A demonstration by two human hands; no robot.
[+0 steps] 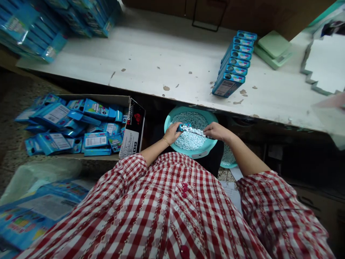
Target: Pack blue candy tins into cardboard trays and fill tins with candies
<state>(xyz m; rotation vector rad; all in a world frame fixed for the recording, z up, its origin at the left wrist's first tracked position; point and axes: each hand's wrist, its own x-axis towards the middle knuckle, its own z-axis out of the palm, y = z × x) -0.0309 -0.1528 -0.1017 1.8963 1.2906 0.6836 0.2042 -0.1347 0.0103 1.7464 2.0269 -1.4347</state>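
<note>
A turquoise basin [208,148] full of small white pellets [190,141] sits in front of my body, below the table edge. Over its left side my left hand [171,134] is closed around a small blue box [181,126], with white pellets showing at its opening. My right hand [216,131] is closed at the basin's right side, gripping the end of a narrow scoop [202,135]. White pellets lie along the scoop, which reaches left to the box. My fingers hide its handle.
A carton [136,126] heaped with blue boxes [58,115] stands left. On the white table [161,64] are a row of upright blue boxes [230,83], a green scale [273,48] and stacked blue packs [35,32]. Another turquoise basin [228,165] with pellets is partly hidden at right.
</note>
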